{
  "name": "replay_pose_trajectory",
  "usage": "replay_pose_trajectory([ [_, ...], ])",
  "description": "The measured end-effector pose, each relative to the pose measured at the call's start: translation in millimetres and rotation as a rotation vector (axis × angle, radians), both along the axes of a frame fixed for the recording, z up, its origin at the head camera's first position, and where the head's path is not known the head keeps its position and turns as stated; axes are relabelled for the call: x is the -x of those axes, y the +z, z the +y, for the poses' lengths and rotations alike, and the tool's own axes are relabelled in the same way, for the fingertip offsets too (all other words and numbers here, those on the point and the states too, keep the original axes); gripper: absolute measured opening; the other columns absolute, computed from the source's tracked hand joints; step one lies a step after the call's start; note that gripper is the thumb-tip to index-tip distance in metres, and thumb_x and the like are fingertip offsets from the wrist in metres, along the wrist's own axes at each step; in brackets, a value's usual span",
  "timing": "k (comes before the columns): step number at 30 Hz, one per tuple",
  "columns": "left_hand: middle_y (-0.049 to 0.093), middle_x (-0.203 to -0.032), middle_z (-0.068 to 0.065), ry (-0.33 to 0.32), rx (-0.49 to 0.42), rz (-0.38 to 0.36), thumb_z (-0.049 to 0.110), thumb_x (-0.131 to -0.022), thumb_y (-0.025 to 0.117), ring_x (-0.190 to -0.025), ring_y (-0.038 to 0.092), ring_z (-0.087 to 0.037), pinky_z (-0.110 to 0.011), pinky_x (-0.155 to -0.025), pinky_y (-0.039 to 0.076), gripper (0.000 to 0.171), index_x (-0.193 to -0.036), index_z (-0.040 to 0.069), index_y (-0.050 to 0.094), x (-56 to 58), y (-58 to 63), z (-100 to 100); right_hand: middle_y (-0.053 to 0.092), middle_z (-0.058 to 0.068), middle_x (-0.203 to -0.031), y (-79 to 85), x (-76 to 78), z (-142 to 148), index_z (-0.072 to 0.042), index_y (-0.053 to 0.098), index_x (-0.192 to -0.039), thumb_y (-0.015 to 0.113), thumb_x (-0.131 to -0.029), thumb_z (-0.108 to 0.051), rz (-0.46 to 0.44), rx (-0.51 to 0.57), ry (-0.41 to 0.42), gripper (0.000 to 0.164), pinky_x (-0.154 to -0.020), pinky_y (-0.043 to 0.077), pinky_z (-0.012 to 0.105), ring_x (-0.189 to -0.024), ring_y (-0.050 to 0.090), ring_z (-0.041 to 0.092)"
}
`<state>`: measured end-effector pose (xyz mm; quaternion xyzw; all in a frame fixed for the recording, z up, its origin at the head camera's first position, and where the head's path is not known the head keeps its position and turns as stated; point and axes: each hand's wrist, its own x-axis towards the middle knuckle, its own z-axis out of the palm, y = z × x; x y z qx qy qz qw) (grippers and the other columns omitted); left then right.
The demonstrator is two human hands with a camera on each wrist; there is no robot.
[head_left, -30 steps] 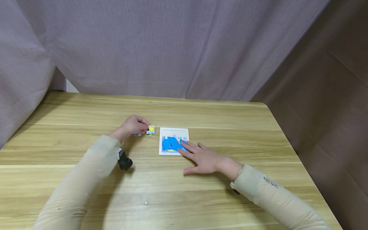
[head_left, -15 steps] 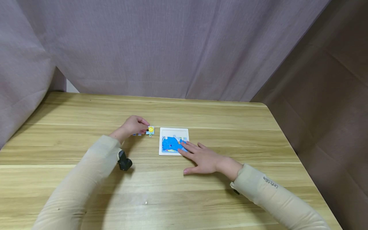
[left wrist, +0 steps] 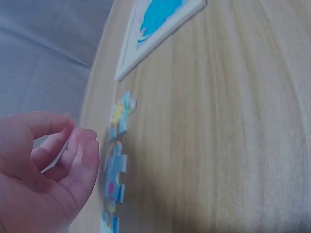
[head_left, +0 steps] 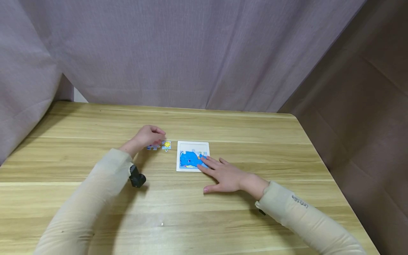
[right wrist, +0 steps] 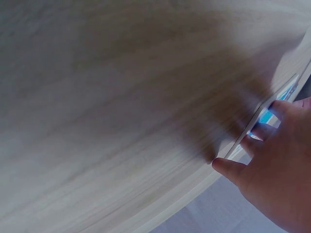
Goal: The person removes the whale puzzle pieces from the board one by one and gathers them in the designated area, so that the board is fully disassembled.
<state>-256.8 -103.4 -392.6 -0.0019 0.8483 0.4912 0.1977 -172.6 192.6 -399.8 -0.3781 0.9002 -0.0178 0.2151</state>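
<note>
My left hand (head_left: 148, 137) hovers just over the loose jigsaw pieces, fingers loosely bent and nothing between them. In the left wrist view a sunflower jigsaw piece (left wrist: 119, 116) lies beyond the fingertips. Beside it is a pale blue jigsaw piece (left wrist: 114, 171) with a pink spot, and part of another piece (left wrist: 108, 223) shows at the bottom edge. A white-framed puzzle board (head_left: 193, 142) bears a blue whale picture in its lower part; its upper part is bare. My right hand (head_left: 226, 176) rests with spread, straight fingers on the board's lower right corner.
The wooden table (head_left: 191, 226) runs back to a grey curtain (head_left: 178, 53). A tiny white speck (head_left: 162, 224) lies near the front. A black wrist camera (head_left: 137, 177) juts from the left sleeve.
My left hand has let go of the sunflower piece and lifted slightly back from it. That piece has shifted a little left and lies flat. The right hand has stayed still.
</note>
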Motion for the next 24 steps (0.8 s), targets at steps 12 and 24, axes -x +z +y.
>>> replay_pose_trajectory([
  [12, 0.063, -0.093, -0.012, -0.148, -0.061, 0.005, 0.013, -0.093, 0.053, -0.071, 0.054, -0.011, -0.022, -0.067, 0.048, 0.031, -0.118, -0.004, 0.058, -7.9, -1.7, 26, -0.001, 0.000, -0.159, 0.7, 0.0, 0, -0.025, 0.011, -0.151, 0.044, -0.086, -0.066, -0.012, -0.006, -0.012, 0.083, -0.114, 0.013, 0.057, -0.146, 0.003, 0.022],
  [24, 0.063, -0.105, -0.016, -0.217, -0.036, -0.030, 0.015, -0.095, 0.051, -0.085, 0.059, -0.014, -0.020, -0.071, 0.051, 0.031, -0.118, -0.004, 0.059, -12.3, -10.3, 43, 0.002, 0.002, -0.159, 2.4, -0.4, 0, -0.023, 0.014, -0.151, 0.044, -0.087, -0.065, -0.003, 0.008, 0.002, 0.082, -0.113, 0.015, 0.059, -0.146, 0.005, 0.025],
])
